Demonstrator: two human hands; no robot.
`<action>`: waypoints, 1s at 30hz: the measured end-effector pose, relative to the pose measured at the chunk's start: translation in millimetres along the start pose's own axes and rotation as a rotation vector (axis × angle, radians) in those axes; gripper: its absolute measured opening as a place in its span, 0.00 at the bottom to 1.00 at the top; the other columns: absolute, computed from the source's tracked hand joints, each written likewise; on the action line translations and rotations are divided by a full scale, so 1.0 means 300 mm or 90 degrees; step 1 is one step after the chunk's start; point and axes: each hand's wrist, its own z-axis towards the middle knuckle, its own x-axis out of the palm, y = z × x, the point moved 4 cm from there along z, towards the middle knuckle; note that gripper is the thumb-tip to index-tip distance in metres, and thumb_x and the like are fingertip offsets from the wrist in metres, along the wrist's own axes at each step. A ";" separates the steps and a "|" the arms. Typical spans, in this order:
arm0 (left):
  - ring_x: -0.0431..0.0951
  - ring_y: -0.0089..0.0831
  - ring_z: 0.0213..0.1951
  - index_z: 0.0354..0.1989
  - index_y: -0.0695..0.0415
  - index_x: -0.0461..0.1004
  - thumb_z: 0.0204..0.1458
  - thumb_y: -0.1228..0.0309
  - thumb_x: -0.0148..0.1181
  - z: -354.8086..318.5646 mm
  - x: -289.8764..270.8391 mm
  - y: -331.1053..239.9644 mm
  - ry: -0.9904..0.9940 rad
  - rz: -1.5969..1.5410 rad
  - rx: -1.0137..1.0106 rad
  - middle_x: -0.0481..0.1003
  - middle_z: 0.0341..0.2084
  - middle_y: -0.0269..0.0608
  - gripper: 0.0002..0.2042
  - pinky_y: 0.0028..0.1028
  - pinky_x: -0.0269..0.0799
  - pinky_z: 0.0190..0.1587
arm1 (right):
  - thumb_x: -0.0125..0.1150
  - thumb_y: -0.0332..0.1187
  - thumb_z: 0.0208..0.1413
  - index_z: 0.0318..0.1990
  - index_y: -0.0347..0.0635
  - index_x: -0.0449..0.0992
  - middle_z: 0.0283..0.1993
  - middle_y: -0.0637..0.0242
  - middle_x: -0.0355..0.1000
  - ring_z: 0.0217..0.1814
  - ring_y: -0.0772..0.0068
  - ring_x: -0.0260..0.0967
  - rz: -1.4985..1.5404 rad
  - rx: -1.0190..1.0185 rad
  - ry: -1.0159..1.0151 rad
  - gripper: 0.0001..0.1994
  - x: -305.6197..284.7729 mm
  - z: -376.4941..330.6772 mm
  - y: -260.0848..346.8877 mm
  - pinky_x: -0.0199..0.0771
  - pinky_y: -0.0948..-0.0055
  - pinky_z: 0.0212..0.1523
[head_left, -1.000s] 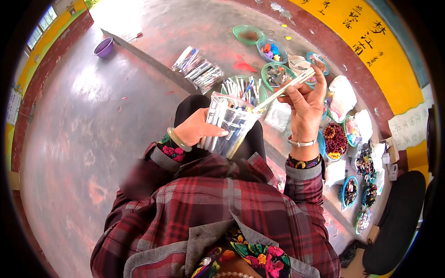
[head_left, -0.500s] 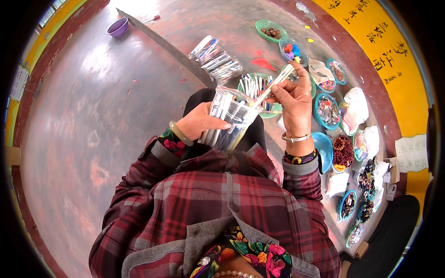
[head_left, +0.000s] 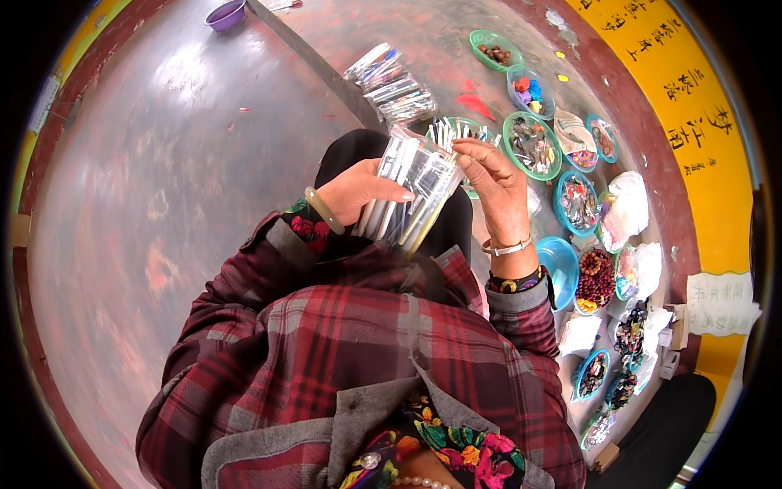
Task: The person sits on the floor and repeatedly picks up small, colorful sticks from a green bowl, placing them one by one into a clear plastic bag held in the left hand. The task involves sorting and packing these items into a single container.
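Above the lap, both hands, left and right, gripping a bundle of clear packets

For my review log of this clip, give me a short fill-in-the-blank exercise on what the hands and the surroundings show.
1. The left hand holds a bundle of clear ____ packets.
2. The right hand pinches at the bundle's ____ end.
3. The small bowl far off on the floor is ____.
4. The bowl of dark red beads lies to the person's ____.

Missing words: plastic; top; purple; right
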 end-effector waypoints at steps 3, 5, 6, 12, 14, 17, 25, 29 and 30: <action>0.76 0.26 0.38 0.47 0.64 0.69 0.44 0.77 0.58 0.009 0.008 0.007 -0.004 -0.018 -0.003 0.75 0.38 0.40 0.18 0.26 0.70 0.44 | 0.53 0.41 0.57 0.39 0.38 0.79 0.47 0.59 0.71 0.51 0.71 0.64 -0.027 -0.072 -0.006 0.15 -0.010 -0.009 0.007 0.61 0.73 0.51; 0.76 0.28 0.40 0.48 0.64 0.68 0.44 0.79 0.58 0.015 0.003 0.023 -0.003 -0.025 -0.019 0.75 0.40 0.40 0.19 0.27 0.70 0.46 | 0.50 0.45 0.58 0.38 0.37 0.79 0.49 0.57 0.70 0.55 0.67 0.62 -0.015 -0.070 -0.012 0.19 -0.014 -0.025 -0.013 0.57 0.70 0.55; 0.76 0.28 0.40 0.48 0.64 0.68 0.43 0.79 0.58 0.015 0.004 0.023 -0.003 -0.025 -0.018 0.74 0.40 0.41 0.19 0.27 0.70 0.46 | 0.49 0.48 0.59 0.37 0.37 0.79 0.50 0.56 0.69 0.56 0.66 0.62 0.014 -0.041 -0.013 0.21 -0.011 -0.028 -0.025 0.54 0.68 0.58; 0.76 0.26 0.37 0.44 0.64 0.71 0.44 0.76 0.58 0.040 -0.015 0.039 0.001 -0.013 -0.030 0.76 0.36 0.40 0.17 0.26 0.69 0.44 | 0.46 0.51 0.59 0.36 0.37 0.80 0.52 0.55 0.69 0.57 0.66 0.61 0.015 -0.020 -0.013 0.24 -0.004 -0.016 -0.064 0.47 0.65 0.63; 0.76 0.26 0.36 0.44 0.64 0.71 0.44 0.77 0.58 0.041 -0.026 0.039 -0.002 -0.009 -0.020 0.76 0.36 0.40 0.16 0.26 0.70 0.43 | 0.47 0.50 0.59 0.38 0.37 0.79 0.52 0.56 0.69 0.57 0.66 0.61 -0.020 -0.034 0.007 0.23 0.003 -0.009 -0.077 0.50 0.66 0.62; 0.76 0.27 0.37 0.44 0.64 0.71 0.44 0.78 0.58 0.034 -0.054 0.041 -0.037 -0.032 -0.015 0.76 0.36 0.40 0.16 0.27 0.71 0.42 | 0.46 0.49 0.59 0.45 0.35 0.75 0.55 0.59 0.67 0.58 0.67 0.60 0.004 -0.019 0.044 0.23 -0.007 0.012 -0.086 0.54 0.66 0.59; 0.76 0.34 0.39 0.47 0.67 0.68 0.46 0.80 0.52 0.021 -0.212 -0.065 -0.146 -0.094 0.137 0.75 0.39 0.45 0.17 0.31 0.70 0.45 | 0.55 0.31 0.54 0.44 0.40 0.76 0.42 0.65 0.75 0.44 0.74 0.71 -0.199 0.129 -0.201 0.12 -0.401 0.138 -0.441 0.69 0.76 0.42; 0.75 0.34 0.41 0.47 0.66 0.68 0.45 0.80 0.53 0.046 -0.236 -0.049 -0.134 -0.117 0.134 0.74 0.40 0.45 0.18 0.31 0.70 0.46 | 0.51 0.36 0.46 0.35 0.48 0.78 0.40 0.59 0.73 0.43 0.55 0.70 -0.603 0.099 -0.076 0.11 -0.408 0.092 -0.812 0.69 0.62 0.44; 0.75 0.34 0.41 0.47 0.66 0.68 0.45 0.80 0.53 0.047 -0.244 -0.039 -0.129 -0.116 0.131 0.74 0.40 0.45 0.18 0.31 0.70 0.46 | 0.50 0.34 0.46 0.35 0.47 0.78 0.41 0.59 0.73 0.44 0.54 0.69 -0.653 0.124 -0.011 0.12 -0.376 0.099 -0.868 0.68 0.60 0.46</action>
